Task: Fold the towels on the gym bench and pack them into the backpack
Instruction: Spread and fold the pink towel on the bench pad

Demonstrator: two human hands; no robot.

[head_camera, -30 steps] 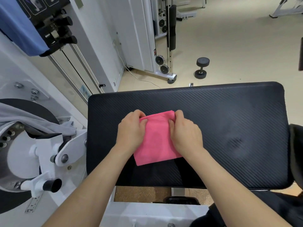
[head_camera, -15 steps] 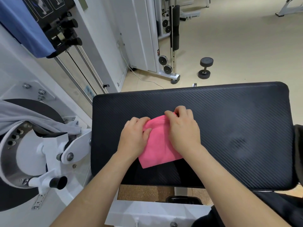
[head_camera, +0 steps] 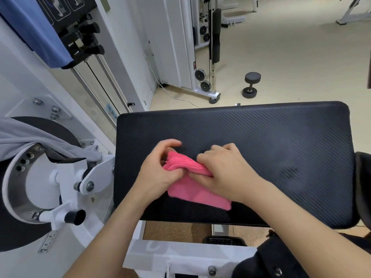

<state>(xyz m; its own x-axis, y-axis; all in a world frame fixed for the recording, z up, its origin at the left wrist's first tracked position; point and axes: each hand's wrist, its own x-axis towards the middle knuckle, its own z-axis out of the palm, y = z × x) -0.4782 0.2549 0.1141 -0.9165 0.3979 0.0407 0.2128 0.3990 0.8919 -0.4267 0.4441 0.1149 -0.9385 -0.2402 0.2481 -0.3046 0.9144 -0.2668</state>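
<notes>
A pink towel [head_camera: 192,192], folded small, lies on the black padded gym bench [head_camera: 281,137] left of its middle. Its far edge is lifted and doubled back toward me. My left hand [head_camera: 158,171] pinches the raised fold at its left end. My right hand [head_camera: 224,173] grips the same fold from the right, fingers curled over the cloth. A black edge at the far right [head_camera: 363,187] may be the backpack; I cannot tell.
A white weight machine with a grey cloth [head_camera: 40,141] draped over it stands close on the left. A blue cloth [head_camera: 34,29] hangs at top left. A black dumbbell [head_camera: 251,85] stands on the beige floor beyond the bench.
The towel lay flat under both hands a second ago. Its far edge has since been lifted and brought back toward me into a thicker fold, and it has turned slightly.
</notes>
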